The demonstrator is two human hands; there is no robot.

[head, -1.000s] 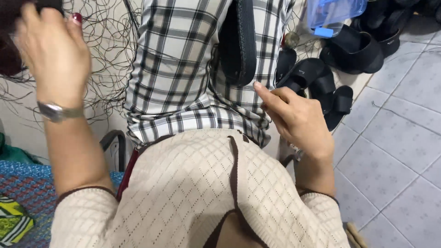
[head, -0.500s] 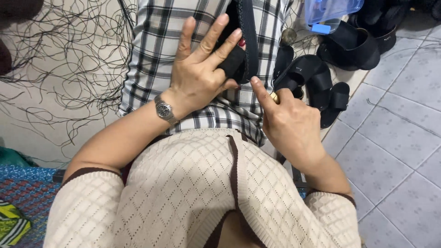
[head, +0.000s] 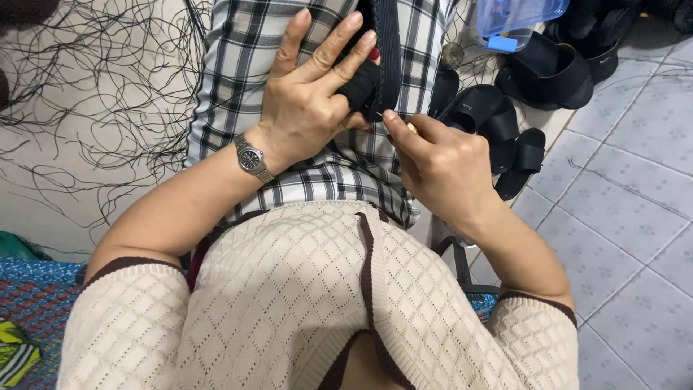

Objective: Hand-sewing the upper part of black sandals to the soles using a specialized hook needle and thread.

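My left hand [head: 310, 101], with a watch on its wrist, grips a small black fabric piece [head: 359, 85] between thumb and fingers. It holds the piece against a black strap [head: 388, 50] that hangs down over a plaid shirt [head: 238, 87]. My right hand [head: 440, 166] is just right of it and almost touching. Its thumb and forefinger pinch a thin needle [head: 380, 115] whose tip points at the black piece. A bit of gold shows at those fingertips.
Loose black strands [head: 94, 94] spread over the pale wall at left. Black sandals [head: 498, 119] and a blue plastic container [head: 516, 14] sit at upper right above a pale tiled floor [head: 628, 217]. A patterned cloth [head: 36, 310] lies at lower left.
My left hand came down from the upper left onto the black piece and closed its fingers on it. My right hand rose and moved left to meet it.
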